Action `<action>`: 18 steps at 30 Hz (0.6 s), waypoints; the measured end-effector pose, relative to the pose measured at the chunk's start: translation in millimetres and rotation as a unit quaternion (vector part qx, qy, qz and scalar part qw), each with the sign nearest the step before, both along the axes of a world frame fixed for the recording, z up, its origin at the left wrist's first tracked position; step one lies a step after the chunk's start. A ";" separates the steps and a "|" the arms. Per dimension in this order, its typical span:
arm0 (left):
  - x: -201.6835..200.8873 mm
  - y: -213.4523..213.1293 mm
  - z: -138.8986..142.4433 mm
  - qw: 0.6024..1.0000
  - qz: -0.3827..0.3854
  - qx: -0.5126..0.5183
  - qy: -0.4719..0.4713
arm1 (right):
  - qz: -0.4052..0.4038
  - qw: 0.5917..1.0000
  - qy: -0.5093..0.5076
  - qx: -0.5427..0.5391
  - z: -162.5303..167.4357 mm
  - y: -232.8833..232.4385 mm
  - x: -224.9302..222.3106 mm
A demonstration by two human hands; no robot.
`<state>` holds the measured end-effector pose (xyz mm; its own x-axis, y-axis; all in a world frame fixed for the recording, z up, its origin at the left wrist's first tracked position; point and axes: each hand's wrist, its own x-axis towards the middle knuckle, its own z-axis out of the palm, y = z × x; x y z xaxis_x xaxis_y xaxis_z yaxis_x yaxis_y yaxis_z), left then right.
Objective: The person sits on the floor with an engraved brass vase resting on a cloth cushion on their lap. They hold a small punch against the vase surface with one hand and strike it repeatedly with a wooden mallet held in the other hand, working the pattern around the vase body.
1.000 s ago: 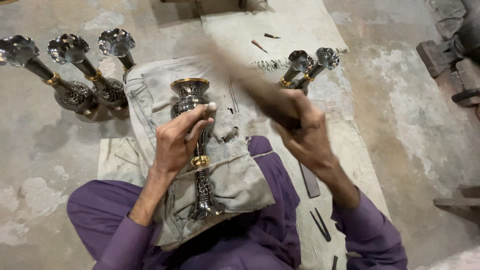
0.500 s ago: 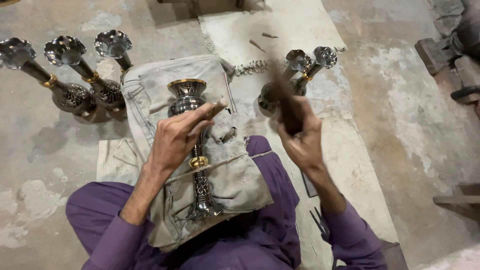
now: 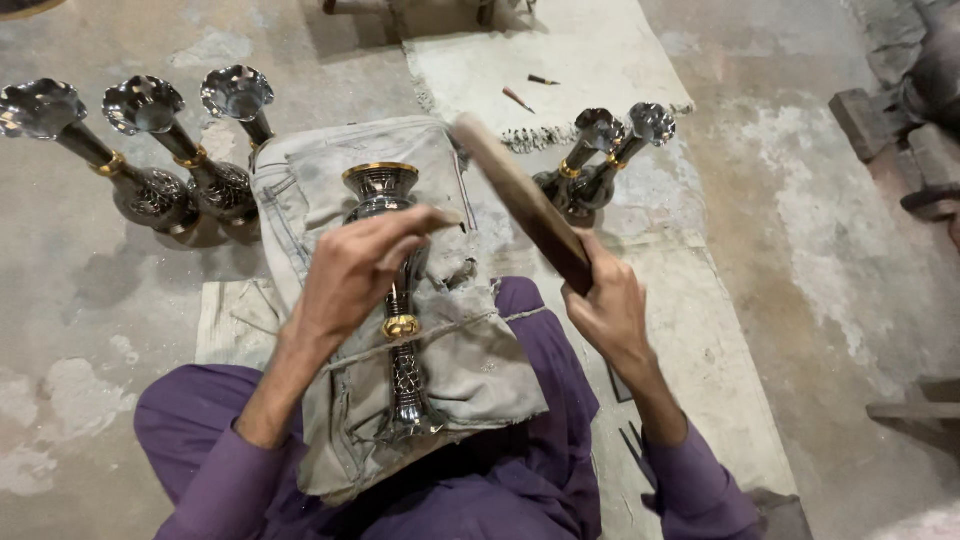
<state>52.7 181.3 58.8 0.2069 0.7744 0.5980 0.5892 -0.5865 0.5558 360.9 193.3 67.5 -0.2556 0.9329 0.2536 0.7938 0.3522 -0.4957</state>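
Note:
A dark metal vase [image 3: 392, 300] with gold bands lies along a grey cloth pad [image 3: 440, 370] on my lap, tied down by a thin string. My left hand [image 3: 358, 270] rests over the vase's neck, fingers pinched as if on a small tool that I cannot make out. My right hand [image 3: 600, 305] grips a long wooden stick [image 3: 520, 200], raised and angled up to the left above the vase.
Three similar vases [image 3: 150, 150] stand on the concrete floor at left. Two more vases [image 3: 600, 155] lie at upper right on a pale mat [image 3: 560, 60]. Small chisels [image 3: 520, 97] lie on the mat. Thin tools [image 3: 632, 445] rest by my right knee.
The right hand has swung the wooden stick from a near-vertical, lowered position up and leftward. The left hand stays on the vase's neck.

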 end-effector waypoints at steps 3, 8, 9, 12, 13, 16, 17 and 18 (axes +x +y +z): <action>-11.3 3.0 0.7 0.988 0.012 -0.075 -0.136 | -0.001 0.994 0.093 -0.061 -4.8 -2.3 4.7; -27.0 20.3 3.7 0.976 -0.024 -0.163 -0.140 | 0.086 0.991 0.101 -0.018 -22.8 -4.7 4.6; -27.4 23.6 4.1 0.981 -0.036 -0.154 -0.116 | 0.070 0.993 0.095 -0.019 -27.4 -5.7 3.3; -25.2 31.0 7.1 0.989 -0.072 -0.130 -0.010 | 0.072 0.993 0.090 -0.006 -37.3 -7.9 -0.9; -24.5 31.7 8.7 0.988 -0.081 -0.129 0.008 | 0.082 0.992 0.091 0.001 -38.2 -8.3 -1.4; -21.6 33.7 14.6 0.985 -0.095 -0.126 0.071 | 0.094 0.992 -0.010 -0.080 -35.4 -10.9 -2.3; -19.3 36.6 16.9 0.983 -0.094 -0.123 0.100 | 0.093 0.992 -0.021 -0.081 -33.5 -12.4 -2.5; -17.5 37.9 18.7 0.980 -0.093 -0.121 0.129 | 0.090 0.992 -0.033 -0.083 -31.6 -14.9 -2.8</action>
<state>35.2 219.2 77.5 0.4784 0.8212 0.3110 0.6237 -0.5671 0.5380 358.1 178.4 35.9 -0.4326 0.8983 0.0770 0.7584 0.4088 -0.5076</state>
